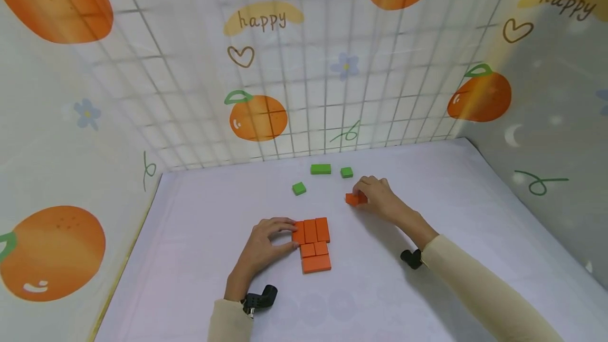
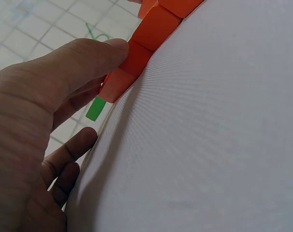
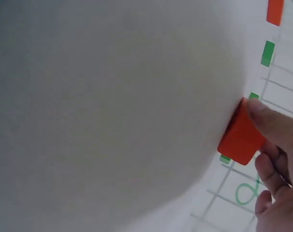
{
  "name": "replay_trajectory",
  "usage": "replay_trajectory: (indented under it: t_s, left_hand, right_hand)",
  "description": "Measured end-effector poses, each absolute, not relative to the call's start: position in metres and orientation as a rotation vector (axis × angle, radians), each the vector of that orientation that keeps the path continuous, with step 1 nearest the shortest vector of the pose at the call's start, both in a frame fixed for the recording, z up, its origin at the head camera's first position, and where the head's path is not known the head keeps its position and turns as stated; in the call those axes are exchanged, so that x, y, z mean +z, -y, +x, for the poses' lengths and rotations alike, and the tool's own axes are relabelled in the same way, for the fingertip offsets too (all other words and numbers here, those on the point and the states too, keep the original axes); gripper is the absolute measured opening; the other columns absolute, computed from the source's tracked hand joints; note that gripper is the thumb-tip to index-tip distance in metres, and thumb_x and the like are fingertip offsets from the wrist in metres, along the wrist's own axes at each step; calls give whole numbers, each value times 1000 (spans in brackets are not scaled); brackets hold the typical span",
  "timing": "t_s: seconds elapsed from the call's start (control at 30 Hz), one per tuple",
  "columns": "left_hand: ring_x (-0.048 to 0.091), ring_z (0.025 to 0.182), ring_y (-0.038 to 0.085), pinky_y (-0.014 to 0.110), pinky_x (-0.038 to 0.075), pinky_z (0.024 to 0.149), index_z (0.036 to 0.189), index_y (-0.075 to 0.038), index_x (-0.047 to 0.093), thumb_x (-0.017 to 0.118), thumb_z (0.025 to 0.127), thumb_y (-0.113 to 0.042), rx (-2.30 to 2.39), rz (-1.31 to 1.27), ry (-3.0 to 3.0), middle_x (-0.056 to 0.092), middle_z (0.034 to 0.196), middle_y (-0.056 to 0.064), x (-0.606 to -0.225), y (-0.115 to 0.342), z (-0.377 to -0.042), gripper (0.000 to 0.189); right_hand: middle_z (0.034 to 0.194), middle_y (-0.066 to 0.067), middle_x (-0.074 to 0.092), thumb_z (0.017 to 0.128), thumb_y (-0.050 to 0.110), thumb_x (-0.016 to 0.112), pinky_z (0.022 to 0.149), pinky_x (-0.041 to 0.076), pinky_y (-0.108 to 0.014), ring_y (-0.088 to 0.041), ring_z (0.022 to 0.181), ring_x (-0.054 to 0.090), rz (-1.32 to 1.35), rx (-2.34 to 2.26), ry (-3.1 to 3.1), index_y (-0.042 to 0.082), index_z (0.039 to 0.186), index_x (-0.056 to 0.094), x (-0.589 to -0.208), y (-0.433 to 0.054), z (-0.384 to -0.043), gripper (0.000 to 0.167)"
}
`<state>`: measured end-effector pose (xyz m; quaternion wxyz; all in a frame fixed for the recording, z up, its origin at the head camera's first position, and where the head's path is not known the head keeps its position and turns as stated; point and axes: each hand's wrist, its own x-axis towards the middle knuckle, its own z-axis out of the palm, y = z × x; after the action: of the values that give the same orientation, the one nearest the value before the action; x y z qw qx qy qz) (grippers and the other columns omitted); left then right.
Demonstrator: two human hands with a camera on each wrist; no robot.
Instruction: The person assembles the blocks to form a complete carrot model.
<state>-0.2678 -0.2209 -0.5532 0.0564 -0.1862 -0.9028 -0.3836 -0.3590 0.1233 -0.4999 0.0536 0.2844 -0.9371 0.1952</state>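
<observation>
My left hand [image 1: 260, 240] holds the upper-left block [image 1: 298, 232] of a flat orange group between thumb and fingertips. Two more upright orange blocks [image 1: 316, 230] lie against it, with two small orange squares [image 1: 314, 249] and a wide orange block [image 1: 316, 264] below. In the left wrist view the thumb [image 2: 95, 55] presses against the orange row's side. Farther back on the right, my right hand [image 1: 380, 198] pinches a separate orange block [image 3: 241, 137], partly covered by the fingers and close over the table.
Behind the orange group lie a green rectangular block [image 1: 320, 169] and two small green blocks, one on the left [image 1: 298, 188] and one on the right [image 1: 347, 172]. The white table [image 1: 190, 205] meets a printed curtain [image 1: 313, 83] at the back and sides.
</observation>
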Motion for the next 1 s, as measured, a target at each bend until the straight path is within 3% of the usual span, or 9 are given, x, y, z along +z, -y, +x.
replay_trajectory:
  t_s: [0.27, 0.37, 0.6, 1.0]
  left_hand:
    - [49, 121, 8, 48, 30, 108, 113, -33, 74, 81, 82, -46, -1186, -554, 2744, 61, 129, -21, -550, 220, -266, 34]
    - [49, 121, 7, 48, 30, 108, 113, -34, 74, 81, 82, -46, -1186, -546, 2742, 60, 128, -23, -551, 221, -266, 34]
    - [49, 120, 7, 48, 30, 108, 113, -34, 74, 81, 83, -45, -1181, -560, 2741, 59, 128, -26, -552, 222, -267, 33]
    - [49, 120, 8, 48, 30, 109, 113, -35, 74, 81, 82, -46, -1182, -534, 2759, 59, 128, -25, -548, 220, -264, 34]
  right_hand:
    - [115, -4, 65, 81, 28, 84, 86, 34, -47, -27, 110, 52, 805, 503, 2913, 10, 114, 71, -497, -127, -352, 39]
    - [113, -3, 68, 83, 32, 82, 84, 34, -47, -28, 112, 52, 809, 484, 2911, 12, 111, 74, -498, -131, -352, 35]
    - [109, -1, 70, 84, 23, 81, 81, 32, -43, -25, 107, 52, 886, 606, 2808, 12, 109, 75, -496, -133, -347, 27]
    - [102, 6, 69, 81, 22, 84, 81, 32, -40, -18, 104, 53, 1051, 690, 2670, 16, 102, 76, -469, -110, -296, 23]
